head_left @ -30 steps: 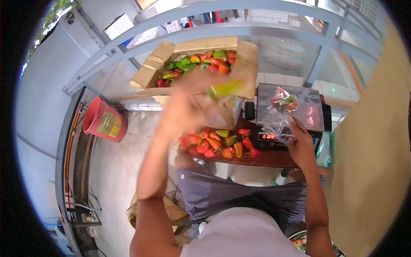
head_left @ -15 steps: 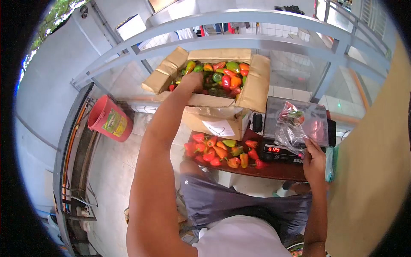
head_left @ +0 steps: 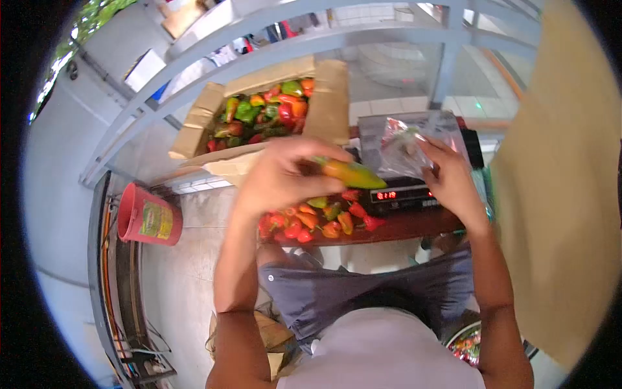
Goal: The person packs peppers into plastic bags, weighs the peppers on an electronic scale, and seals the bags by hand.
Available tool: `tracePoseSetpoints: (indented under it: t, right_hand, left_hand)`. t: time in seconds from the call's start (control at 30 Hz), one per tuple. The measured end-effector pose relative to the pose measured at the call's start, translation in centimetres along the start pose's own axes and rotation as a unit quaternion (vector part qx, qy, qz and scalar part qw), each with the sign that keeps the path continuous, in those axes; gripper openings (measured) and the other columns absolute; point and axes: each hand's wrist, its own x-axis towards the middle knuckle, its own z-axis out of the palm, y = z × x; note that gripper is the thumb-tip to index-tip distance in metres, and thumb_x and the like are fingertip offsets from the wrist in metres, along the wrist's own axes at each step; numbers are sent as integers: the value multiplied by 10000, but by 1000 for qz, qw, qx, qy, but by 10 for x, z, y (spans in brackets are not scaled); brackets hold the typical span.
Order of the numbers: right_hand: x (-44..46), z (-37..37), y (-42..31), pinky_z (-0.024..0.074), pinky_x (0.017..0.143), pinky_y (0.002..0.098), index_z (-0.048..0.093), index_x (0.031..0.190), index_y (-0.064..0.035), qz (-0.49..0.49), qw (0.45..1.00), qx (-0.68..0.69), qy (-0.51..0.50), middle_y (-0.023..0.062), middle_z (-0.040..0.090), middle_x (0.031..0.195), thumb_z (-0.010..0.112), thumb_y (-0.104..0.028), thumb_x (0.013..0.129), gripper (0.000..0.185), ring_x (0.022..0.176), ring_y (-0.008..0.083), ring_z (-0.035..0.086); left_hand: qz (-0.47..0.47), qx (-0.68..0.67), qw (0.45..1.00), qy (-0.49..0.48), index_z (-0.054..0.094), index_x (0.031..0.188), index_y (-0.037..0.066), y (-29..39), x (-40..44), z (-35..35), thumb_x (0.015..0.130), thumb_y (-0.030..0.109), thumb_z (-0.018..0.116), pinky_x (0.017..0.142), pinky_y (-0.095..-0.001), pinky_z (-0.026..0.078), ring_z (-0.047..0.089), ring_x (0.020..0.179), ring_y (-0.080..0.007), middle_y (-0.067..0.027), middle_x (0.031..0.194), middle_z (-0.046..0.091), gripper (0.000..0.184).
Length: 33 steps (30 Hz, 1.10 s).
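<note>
Pinched in my left hand (head_left: 278, 172) is an orange-green pepper (head_left: 353, 174), in front of the cardboard box and left of the scale. My right hand (head_left: 450, 172) grips the upper right edge of a clear plastic bag (head_left: 403, 149), which has reddish contents and rests on the scale (head_left: 372, 120). The scale's red digits are lit. Behind my left hand, the open cardboard box (head_left: 327, 97) holds many red, green and orange peppers (head_left: 249, 111). More peppers (head_left: 304, 220) lie loose on the dark red bench below my left hand.
A red bucket (head_left: 133, 217) with a yellow-green label stands on the floor at left. Grey metal railing (head_left: 285, 48) runs behind the box. A tan panel (head_left: 564, 181) rises close on the right. A bowl with colourful contents (head_left: 468, 343) sits at lower right.
My left hand has come out of the box holding a pepper and moved right toward the scale. My right hand has stayed at the bag, lifting its edge. The view has shifted.
</note>
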Motion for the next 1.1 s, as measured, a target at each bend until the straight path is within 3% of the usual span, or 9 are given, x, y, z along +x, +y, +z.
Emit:
tracePoseSetpoints:
  t: [0.1, 0.23, 0.27, 0.37, 0.47, 0.57, 0.67, 0.77, 1.1]
  right_hand:
    - [21, -5, 2, 522, 701, 350, 590, 1346, -46, -59, 998, -16, -5, 202, 594, 1363, 612, 70, 761, 596, 769, 268, 630]
    - [44, -21, 11, 520, 668, 330, 596, 1363, -78, -96, 993, -64, 31, 203, 617, 1331, 596, 62, 738, 640, 688, 226, 597]
    - [50, -29, 14, 520, 660, 325, 597, 1365, -78, -75, 996, -43, 25, 203, 621, 1325, 595, 55, 737, 642, 675, 211, 589]
    - [66, -46, 22, 510, 632, 313, 615, 1354, -84, -43, 999, -14, 15, 215, 654, 1255, 609, 16, 725, 637, 641, 160, 563]
    - [80, -55, 15, 498, 603, 314, 629, 1341, -87, -32, 999, -9, -4, 211, 695, 1158, 623, -2, 708, 638, 610, 153, 547]
    - [88, -57, 9, 490, 580, 317, 639, 1330, -92, -40, 999, -15, 11, 198, 722, 1071, 632, -14, 693, 642, 582, 163, 536]
    - [92, -48, 16, 487, 582, 320, 650, 1321, -104, -108, 993, -29, 32, 185, 729, 1049, 646, -29, 687, 639, 584, 165, 531]
    - [87, -48, 19, 486, 595, 318, 660, 1311, -114, -82, 996, -29, 13, 183, 723, 1087, 657, -38, 686, 630, 595, 165, 524]
    - [90, -46, 32, 509, 637, 323, 655, 1312, -98, -70, 997, -26, 13, 162, 692, 1223, 674, -31, 701, 615, 622, 169, 567]
  left_hand:
    - [105, 250, 962, 17, 699, 1151, 58, -35, 50, 72, 805, 86, 753, 725, -327, 541, 706, 844, -257, -158, 992, 711, 351]
    - [110, 178, 974, 88, 668, 1216, 59, -72, 104, 109, 808, 99, 731, 795, -378, 556, 706, 845, -283, -181, 992, 700, 414]
    - [82, 152, 984, 51, 640, 1272, 75, -69, 107, 106, 784, 126, 752, 875, -414, 547, 691, 999, -320, -198, 1100, 666, 503]
    - [217, 413, 877, 118, 636, 1247, 70, -67, 107, 112, 733, 114, 749, 867, -483, 543, 649, 1046, -400, -243, 1251, 590, 528]
    - [97, 412, 906, -5, 564, 1350, 101, -73, 120, 110, 711, 143, 771, 922, -508, 529, 602, 1120, -435, -243, 1360, 492, 673]
    - [117, 338, 934, -25, 555, 1382, 133, -74, 141, 114, 754, 163, 750, 970, -504, 497, 597, 1136, -452, -260, 1291, 545, 658]
    - [23, 413, 907, -79, 551, 1386, 128, -73, 166, 116, 781, 136, 699, 964, -503, 495, 622, 1088, -445, -298, 1193, 606, 623]
    - [13, 295, 950, -100, 575, 1354, 82, -45, 165, 88, 808, 126, 653, 973, -503, 486, 641, 1060, -421, -316, 1126, 638, 553]
    - [85, 524, 842, -100, 705, 1132, 54, -113, 185, 62, 824, 199, 691, 813, -490, 540, 687, 868, -399, -203, 889, 713, 341]
